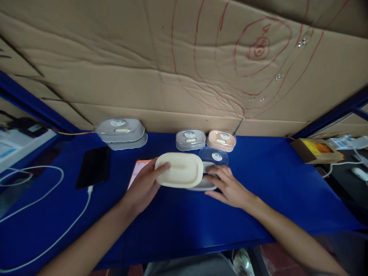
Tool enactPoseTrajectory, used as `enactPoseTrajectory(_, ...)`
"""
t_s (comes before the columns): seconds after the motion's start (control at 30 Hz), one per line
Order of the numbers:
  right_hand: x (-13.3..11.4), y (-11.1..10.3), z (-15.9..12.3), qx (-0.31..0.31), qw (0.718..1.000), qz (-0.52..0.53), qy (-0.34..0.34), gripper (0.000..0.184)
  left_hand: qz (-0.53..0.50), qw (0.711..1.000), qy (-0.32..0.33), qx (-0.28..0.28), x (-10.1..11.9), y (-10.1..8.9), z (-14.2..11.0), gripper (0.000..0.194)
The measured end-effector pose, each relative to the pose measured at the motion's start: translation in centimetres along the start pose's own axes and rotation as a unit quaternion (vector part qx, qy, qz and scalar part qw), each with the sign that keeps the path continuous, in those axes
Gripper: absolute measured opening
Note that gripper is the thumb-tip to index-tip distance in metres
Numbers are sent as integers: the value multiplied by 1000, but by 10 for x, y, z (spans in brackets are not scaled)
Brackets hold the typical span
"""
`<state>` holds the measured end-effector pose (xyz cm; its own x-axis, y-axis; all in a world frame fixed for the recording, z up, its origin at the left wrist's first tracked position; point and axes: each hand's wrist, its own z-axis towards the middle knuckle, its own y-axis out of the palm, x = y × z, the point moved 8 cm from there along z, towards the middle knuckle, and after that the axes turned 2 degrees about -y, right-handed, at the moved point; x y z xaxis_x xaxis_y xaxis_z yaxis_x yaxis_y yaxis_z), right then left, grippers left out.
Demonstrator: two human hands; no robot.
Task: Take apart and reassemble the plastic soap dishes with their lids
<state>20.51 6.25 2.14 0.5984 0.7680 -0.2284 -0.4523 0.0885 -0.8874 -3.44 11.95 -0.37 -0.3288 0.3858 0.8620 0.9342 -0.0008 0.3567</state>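
My left hand (145,182) is closed on a cream oval tray (179,170), thumb on its upper face and fingers underneath. It is raised above the blue table, and its rim overlaps a grey oval dish (201,185) behind it. My right hand (227,184) is closed around the right end of that grey dish, fingers over its inside and thumb at the near edge. Part of the dish is hidden by the tray and the fingers. Just beyond lies a clear lid (214,154) with a round white label.
Along the cardboard wall stand stacked grey boxes (122,134), a small grey box (190,140) and a peach box (221,140), all clear-lidded. A lit phone (139,172) lies by my left hand. Further left are a dark phone (93,167) and a white cable (76,226). A carton (313,150) stands right.
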Motion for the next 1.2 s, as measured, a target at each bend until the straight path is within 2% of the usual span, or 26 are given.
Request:
enactPoseTrajectory(0.1, -18, 9, 3, -18, 999, 0, -35, 44, -5, 1000, -4, 13, -13, 1, 2, 41)
enactPoseTrajectory(0.2, -28, 7, 4, -10, 998, 0, -63, 45, -24, 999, -10, 25, -19, 0, 4, 35)
enactPoseTrajectory(0.3, -35, -5, 2, 12, 995, 38, -97, 45, -78, 994, 35, 72, -9, -10, 5, 30)
enactPoseTrajectory(0.37, -37, -14, -2, 33, 992, 57, -112, 48, -91, 990, 68, 88, -2, -14, 4, 33)
enactPoseTrajectory(0.43, -35, -21, -5, 56, 992, 45, -107, 54, -75, 994, 56, 54, -4, -7, 3, 39)
enactPoseTrajectory(0.53, -24, -23, -6, 79, 995, 1, -57, 64, -50, 997, -45, -47, -29, 18, -5, 44)
enactPoseTrajectory(0.63, -19, -17, -3, 71, 996, -22, -42, 66, -54, 985, -131, -104, -50, 34, -18, 46)
enactPoseTrajectory(0.7, -23, -11, 0, 52, 996, -30, -62, 67, -57, 981, -139, -123, -53, 39, -23, 51)
enactPoseTrajectory(0.83, -30, 2, 3, 23, 996, -58, -65, 65, -67, 983, -92, -142, -42, 42, -25, 52)
enactPoseTrajectory(0.93, -30, 8, 3, 19, 996, -66, -63, 76, -89, 984, -92, -127, -40, 40, -23, 50)
enactPoseTrajectory(1.0, -21, 8, 1, 23, 997, -49, -46, 89, -107, 985, -98, -96, -41, 35, -21, 39)
enactPoseTrajectory(1.07, 3, 8, -2, 21, 999, -35, 20, 92, -123, 987, -94, -46, -38, 26, -17, 27)
enactPoseTrajectory(1.13, 36, 8, -8, 11, 992, -45, 115, 85, -136, 987, -89, 5, -35, 15, -14, 20)
enactPoseTrajectory(1.2, 61, 8, -14, 1, 983, -57, 173, 73, -138, 986, -96, 22, -33, 9, -12, 19)
